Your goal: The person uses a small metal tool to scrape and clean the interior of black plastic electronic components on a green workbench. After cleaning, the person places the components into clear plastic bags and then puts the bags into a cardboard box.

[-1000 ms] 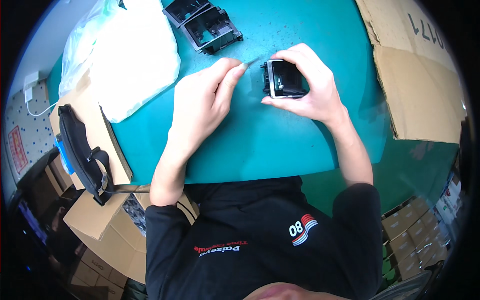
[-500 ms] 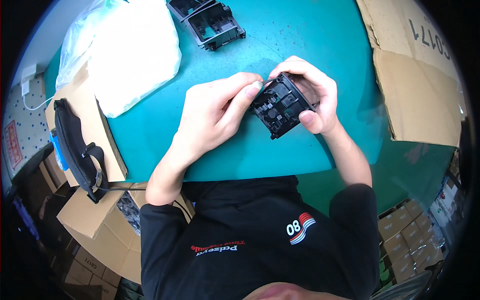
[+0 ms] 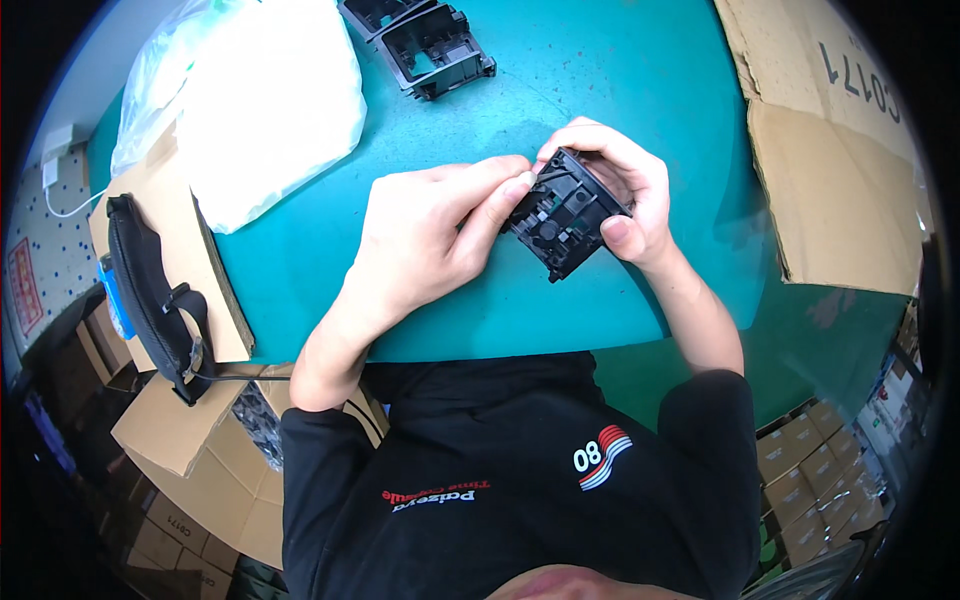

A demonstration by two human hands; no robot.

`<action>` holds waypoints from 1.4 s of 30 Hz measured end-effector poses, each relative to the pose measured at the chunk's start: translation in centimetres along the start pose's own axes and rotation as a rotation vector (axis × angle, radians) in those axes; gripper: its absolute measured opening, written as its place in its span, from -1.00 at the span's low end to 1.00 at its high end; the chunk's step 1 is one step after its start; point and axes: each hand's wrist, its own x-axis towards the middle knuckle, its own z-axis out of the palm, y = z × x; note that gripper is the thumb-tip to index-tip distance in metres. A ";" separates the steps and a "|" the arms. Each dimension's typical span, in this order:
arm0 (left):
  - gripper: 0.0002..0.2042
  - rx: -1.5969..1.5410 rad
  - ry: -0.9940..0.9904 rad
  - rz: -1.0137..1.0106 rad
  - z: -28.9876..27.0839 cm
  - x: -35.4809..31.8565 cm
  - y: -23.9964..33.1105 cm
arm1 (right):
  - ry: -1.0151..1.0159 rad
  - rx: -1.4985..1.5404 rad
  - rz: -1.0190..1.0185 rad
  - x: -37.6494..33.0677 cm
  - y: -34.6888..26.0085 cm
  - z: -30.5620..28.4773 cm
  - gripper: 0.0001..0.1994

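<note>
A black plastic housing (image 3: 563, 218), open toward me and full of small moulded parts, is tilted above the green table. My right hand (image 3: 637, 190) grips it from the right, the thumb on its lower right edge and the fingers curled behind its far side. At the housing's upper left edge my left hand (image 3: 440, 225) is closed in a pinch, thumb and forefinger pressed together. Whatever lies between those fingertips is hidden or too small to name. Two more black plastic housings (image 3: 440, 55) sit side by side at the far edge of the view.
A white plastic bag (image 3: 270, 110) covers the far left of the green table (image 3: 620, 330). On the left, a black strap-like pouch (image 3: 150, 285) lies against cardboard. A large cardboard flap (image 3: 830, 170) borders the right side. An open carton (image 3: 215, 470) stands below left; stacked cartons (image 3: 815, 465) are below right.
The housing has shifted slightly right and down, turning a little in my right hand. My left fingertips have moved slightly right and down with it; a thin dark strip seen beside them is less visible.
</note>
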 end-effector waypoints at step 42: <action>-0.98 0.216 0.014 0.008 -1.8 -0.9 2.9 | -0.049 -0.777 -0.517 1.5 -1.2 -0.8 -0.34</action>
